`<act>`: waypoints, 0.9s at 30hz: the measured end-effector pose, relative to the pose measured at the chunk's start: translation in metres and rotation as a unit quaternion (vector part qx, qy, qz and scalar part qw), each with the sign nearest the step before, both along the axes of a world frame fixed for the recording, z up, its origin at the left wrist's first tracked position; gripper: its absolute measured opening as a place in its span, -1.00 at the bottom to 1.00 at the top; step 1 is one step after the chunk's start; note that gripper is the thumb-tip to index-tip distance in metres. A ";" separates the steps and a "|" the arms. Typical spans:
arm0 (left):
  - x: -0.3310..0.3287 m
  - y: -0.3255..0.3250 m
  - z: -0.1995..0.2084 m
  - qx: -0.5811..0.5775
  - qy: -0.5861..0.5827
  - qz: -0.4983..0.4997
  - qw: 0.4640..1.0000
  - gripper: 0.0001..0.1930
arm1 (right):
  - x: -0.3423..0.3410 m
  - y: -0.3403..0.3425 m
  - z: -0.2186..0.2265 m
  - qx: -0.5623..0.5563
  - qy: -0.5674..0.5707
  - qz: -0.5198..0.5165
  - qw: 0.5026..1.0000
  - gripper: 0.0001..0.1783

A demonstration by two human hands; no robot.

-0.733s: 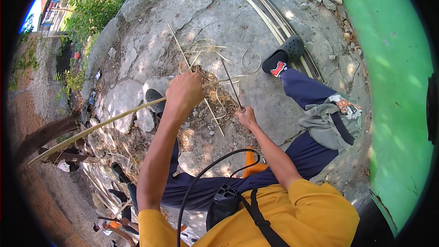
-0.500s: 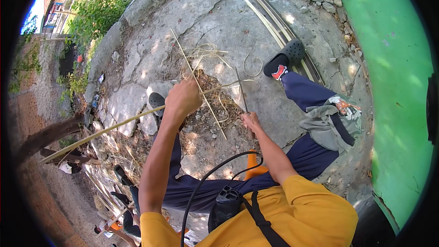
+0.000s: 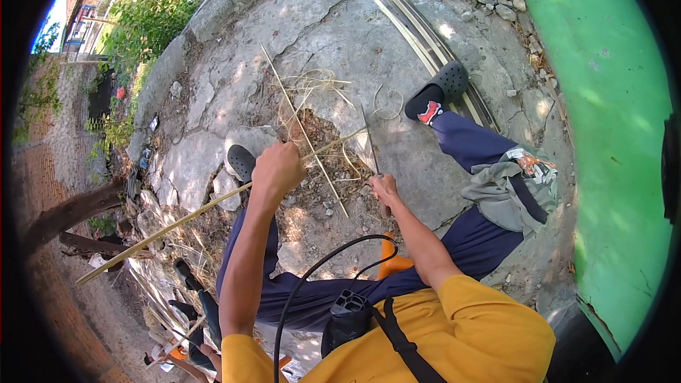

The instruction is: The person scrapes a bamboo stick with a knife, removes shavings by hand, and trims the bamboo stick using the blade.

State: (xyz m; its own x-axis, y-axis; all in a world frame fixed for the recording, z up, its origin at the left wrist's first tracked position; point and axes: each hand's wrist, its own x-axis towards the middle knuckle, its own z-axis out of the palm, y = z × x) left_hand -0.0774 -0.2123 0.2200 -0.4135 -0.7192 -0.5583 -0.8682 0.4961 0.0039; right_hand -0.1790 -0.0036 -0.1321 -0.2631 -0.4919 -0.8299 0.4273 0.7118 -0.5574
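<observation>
A long pale bamboo strip [image 3: 167, 230] slants across from the lower left, and my left hand [image 3: 279, 170] is closed round it. Its thin right end reaches the blade of a knife [image 3: 369, 138], where the two appear to meet. My right hand [image 3: 383, 189] grips the knife's handle, blade pointing away from me. Another thin strip [image 3: 292, 106] lies on the ground beyond my left hand. Curled shavings [image 3: 319, 84] lie around it, and one loose curl [image 3: 387, 103] rests right of the knife tip.
Several long strips [image 3: 418, 25] lie under my right shoe [image 3: 448, 81]. A grey cloth [image 3: 500, 195] covers my right knee. A black cable [image 3: 298, 280] arcs above my lap. Rubble lines the green wall [image 3: 610, 135]. Another person's legs [image 3: 195, 305] show at lower left.
The strip's right tip, formerly past the blade, now ends about at it. Its lower-left end has swung down, and my left hand is slightly lower. The knife stays nearly in place.
</observation>
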 end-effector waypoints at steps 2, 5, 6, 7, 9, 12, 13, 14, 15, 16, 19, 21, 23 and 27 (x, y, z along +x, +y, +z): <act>0.002 0.000 0.005 0.000 -0.005 0.014 1.000 -0.83 | 0.013 -0.002 0.010 -0.058 0.010 -0.003 0.998 -0.74; -0.014 -0.002 0.007 0.009 0.000 0.009 1.000 -0.83 | 0.005 0.017 -0.011 -0.014 0.029 -0.023 0.999 -0.74; -0.014 -0.005 0.006 0.013 -0.009 0.007 1.000 -0.83 | 0.003 0.016 -0.010 0.029 -0.043 -0.045 0.998 -0.75; -0.015 -0.006 0.006 0.011 -0.007 0.006 1.000 -0.83 | 0.001 0.016 -0.008 0.027 -0.042 -0.046 0.998 -0.75; -0.015 -0.007 0.011 -0.011 -0.006 -0.008 1.000 -0.84 | 0.000 0.012 0.005 0.002 0.023 -0.009 1.000 -0.76; -0.023 -0.005 0.015 0.002 -0.017 -0.008 1.000 -0.84 | -0.005 0.019 0.028 0.023 0.057 0.041 0.997 -0.80; -0.024 -0.003 0.016 0.001 -0.014 -0.009 1.000 -0.84 | -0.006 0.023 0.023 0.023 0.060 0.041 0.997 -0.80; -0.025 0.000 0.016 -0.004 -0.006 -0.024 1.000 -0.84 | -0.009 0.024 0.021 0.029 0.064 0.038 0.997 -0.79; -0.025 -0.001 0.015 -0.013 0.002 -0.038 0.999 -0.83 | -0.011 0.021 0.020 0.032 0.070 0.035 0.996 -0.79; -0.025 0.000 0.015 -0.018 0.005 -0.038 0.999 -0.83 | -0.011 0.022 0.020 0.027 0.073 0.035 0.996 -0.79; -0.024 0.008 0.015 -0.017 0.006 -0.034 0.999 -0.82 | -0.014 0.026 0.016 0.048 0.008 0.026 0.998 -0.78; -0.020 0.011 0.014 -0.013 0.007 -0.036 0.999 -0.82 | -0.026 0.032 0.007 0.035 -0.007 0.029 0.999 -0.77; -0.009 0.013 0.012 -0.012 0.008 -0.033 0.999 -0.81 | -0.037 0.032 0.002 0.033 -0.044 0.055 0.997 -0.78; 0.048 0.011 0.029 -0.049 0.008 0.027 0.998 -0.79 | -0.050 0.045 -0.002 0.050 0.276 0.265 0.923 -0.49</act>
State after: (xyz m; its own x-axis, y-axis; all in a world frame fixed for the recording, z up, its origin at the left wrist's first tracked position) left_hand -0.0293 -0.2012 0.2487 -0.3810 -0.7911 -0.4786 -0.8937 0.4477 -0.0286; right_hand -0.2287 0.0417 -0.1338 -0.4045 -0.6006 -0.6897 -0.3246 0.7993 -0.5057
